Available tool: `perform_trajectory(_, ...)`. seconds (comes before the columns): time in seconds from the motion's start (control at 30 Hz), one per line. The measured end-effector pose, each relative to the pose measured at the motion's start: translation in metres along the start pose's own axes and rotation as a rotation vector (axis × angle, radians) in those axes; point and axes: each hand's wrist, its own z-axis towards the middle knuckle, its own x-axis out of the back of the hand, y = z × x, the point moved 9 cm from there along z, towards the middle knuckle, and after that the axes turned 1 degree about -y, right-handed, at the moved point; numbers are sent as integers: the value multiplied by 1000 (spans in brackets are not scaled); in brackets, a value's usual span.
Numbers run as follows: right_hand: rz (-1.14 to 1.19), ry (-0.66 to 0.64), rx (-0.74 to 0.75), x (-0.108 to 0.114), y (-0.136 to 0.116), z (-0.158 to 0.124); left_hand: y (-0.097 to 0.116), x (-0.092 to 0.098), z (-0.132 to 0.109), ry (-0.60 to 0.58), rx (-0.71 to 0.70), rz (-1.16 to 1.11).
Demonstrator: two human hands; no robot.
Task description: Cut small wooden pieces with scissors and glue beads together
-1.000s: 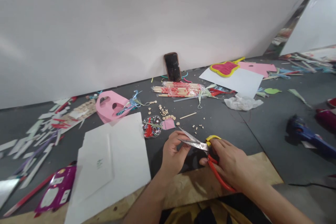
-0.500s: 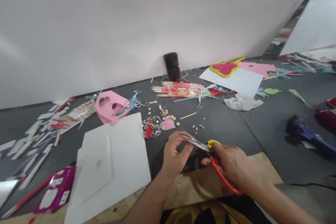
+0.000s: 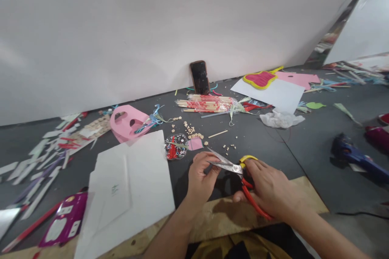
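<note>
1. Scissors [image 3: 230, 166] with red and yellow handles, blades parted, held in midair above a dark tabletop [image 3: 267, 145], just past a plywood board [image 3: 243, 212].
2. Left hand [image 3: 201, 178], half-closed, fingertips pinching the steel blades.
3. Right hand [image 3: 267, 188], fingers curled firmly around the handles.
4. Nearby: a white paper sheet [image 3: 130, 186] to the left, a small pink square [image 3: 195, 144] and a round case of googly eyes [image 3: 175, 146] just beyond the hands, and a blue glue gun [image 3: 349, 158] well to the right.
</note>
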Motion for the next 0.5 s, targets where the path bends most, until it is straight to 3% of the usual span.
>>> perform_trajectory(0.5,-37,-15,22,-5,-5,-1,1,-2,0,-1,25,1)
